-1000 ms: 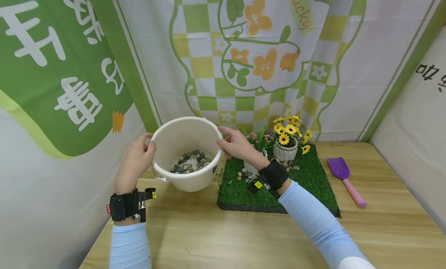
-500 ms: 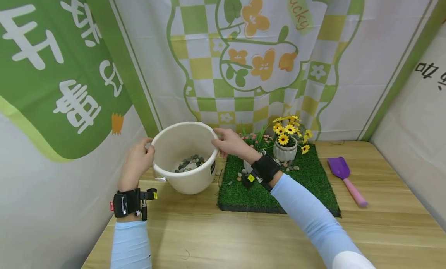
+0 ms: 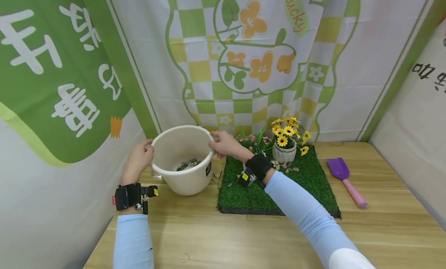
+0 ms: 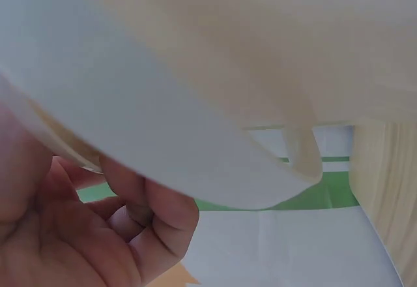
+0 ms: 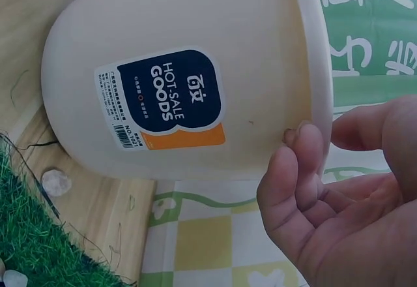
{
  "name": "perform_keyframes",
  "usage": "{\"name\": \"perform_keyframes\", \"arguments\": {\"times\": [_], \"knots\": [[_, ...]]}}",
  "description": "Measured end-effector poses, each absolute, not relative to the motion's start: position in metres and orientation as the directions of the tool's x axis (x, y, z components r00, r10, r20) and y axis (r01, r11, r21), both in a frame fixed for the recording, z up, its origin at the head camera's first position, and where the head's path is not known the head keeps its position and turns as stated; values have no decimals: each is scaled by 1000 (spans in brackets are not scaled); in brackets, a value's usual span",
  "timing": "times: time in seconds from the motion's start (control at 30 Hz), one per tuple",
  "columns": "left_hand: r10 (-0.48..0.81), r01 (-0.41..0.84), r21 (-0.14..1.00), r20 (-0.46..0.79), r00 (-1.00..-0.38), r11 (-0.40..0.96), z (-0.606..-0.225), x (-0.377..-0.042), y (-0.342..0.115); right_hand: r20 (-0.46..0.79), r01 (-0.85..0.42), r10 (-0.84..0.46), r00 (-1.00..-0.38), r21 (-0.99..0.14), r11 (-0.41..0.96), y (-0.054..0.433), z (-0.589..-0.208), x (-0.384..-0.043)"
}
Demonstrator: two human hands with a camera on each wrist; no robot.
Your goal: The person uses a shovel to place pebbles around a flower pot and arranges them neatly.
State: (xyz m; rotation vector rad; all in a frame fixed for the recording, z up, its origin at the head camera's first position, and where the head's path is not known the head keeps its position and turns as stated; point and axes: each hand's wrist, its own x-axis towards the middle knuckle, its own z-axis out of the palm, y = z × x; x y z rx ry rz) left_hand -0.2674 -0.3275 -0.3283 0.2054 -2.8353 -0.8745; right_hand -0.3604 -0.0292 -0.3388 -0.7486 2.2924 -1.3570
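A cream plastic bucket (image 3: 188,182) stands at the left of the table, with grey and pale pebbles (image 3: 188,164) on its floor. My left hand (image 3: 138,160) grips the rim at the left side, its curled fingers under the lip in the left wrist view. On the opposite side my right hand (image 3: 228,145) pinches the rim between thumb and fingers. In the right wrist view the bucket's wall bears a navy and orange label (image 5: 172,101). The near wall hides part of the pebbles.
Right of the bucket lies an artificial grass mat (image 3: 251,197) with a white pot of yellow flowers (image 3: 284,153), pink flowers (image 3: 256,142) and loose pebbles (image 3: 289,167). A purple shovel (image 3: 338,168) with a pink handle lies at the table's right. Printed curtains surround the table.
The bucket has shifted slightly left and its mouth has turned more upright, so fewer pebbles show inside. Both hands have moved with its rim and keep their hold.
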Motion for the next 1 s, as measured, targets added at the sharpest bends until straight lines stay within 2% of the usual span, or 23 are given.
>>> {"name": "perform_keyframes", "arguments": {"times": [0.33, 0.57, 0.8, 1.0], "knots": [[-181, -108, 565, 74, -981, 818, -330, -275, -336, -49, -248, -596, -802, -879, 406, -38, -336, -358], [-178, -90, 572, 99, -979, 815, -330, -278, -333, -62, -212, -578, -814, -895, 394, -34, -336, -361], [-181, -91, 553, 110, -977, 828, -330, -278, -330, -49, -231, -594, -803, -893, 386, -32, -341, -359], [-219, -137, 522, 97, -971, 842, -324, -270, -319, -33, -206, -607, -794, -925, 320, -20, -346, -351]]}}
